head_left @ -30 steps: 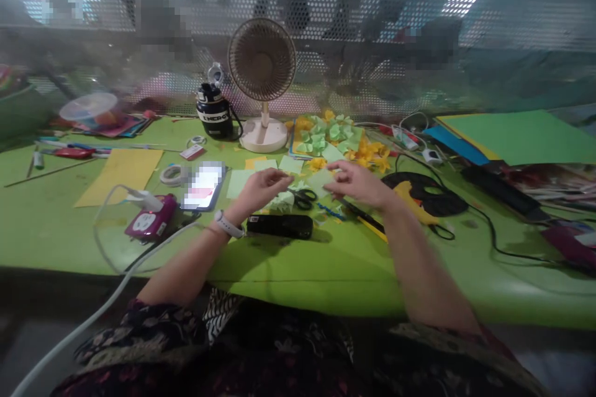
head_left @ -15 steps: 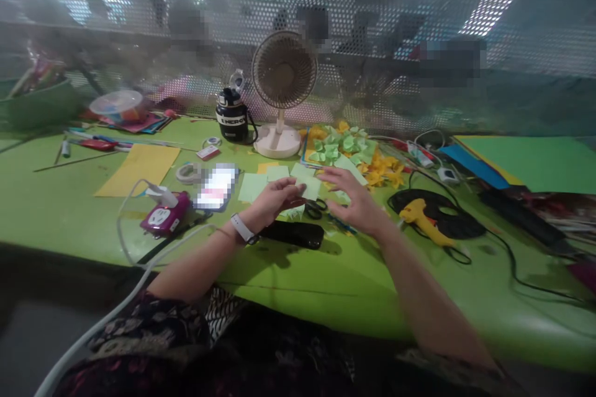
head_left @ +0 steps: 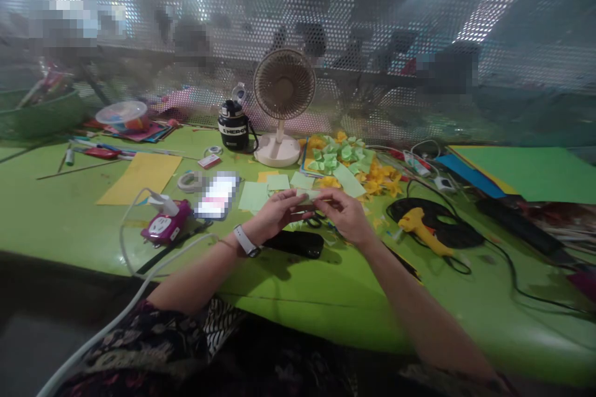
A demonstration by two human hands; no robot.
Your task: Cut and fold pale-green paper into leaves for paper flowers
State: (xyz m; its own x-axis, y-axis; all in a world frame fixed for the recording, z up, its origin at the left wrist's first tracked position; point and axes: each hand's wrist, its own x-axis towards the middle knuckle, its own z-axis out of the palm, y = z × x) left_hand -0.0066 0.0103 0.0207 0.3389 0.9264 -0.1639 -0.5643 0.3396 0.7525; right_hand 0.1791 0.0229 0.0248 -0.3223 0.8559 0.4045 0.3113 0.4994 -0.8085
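Paper slip (head_left: 305, 195), kinda pale green, pinched between left hand (head_left: 275, 216) and right hand (head_left: 347, 217), fingertips closed on it | scissors (head_left: 315, 221) half-hidden just below | yellow glue gun (head_left: 429, 234) seen past right hand

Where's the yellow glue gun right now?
In the head view, the yellow glue gun lies on the green table, to the right of the person's right hand, partly covering a flat black object.

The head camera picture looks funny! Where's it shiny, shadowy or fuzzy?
Head view: light glares through the perforated screen and shines on the green table at front right; same view, a shadow lies by the black case; same view, shapes behind the screen look hazy, and blocky squares cover much of the phone.
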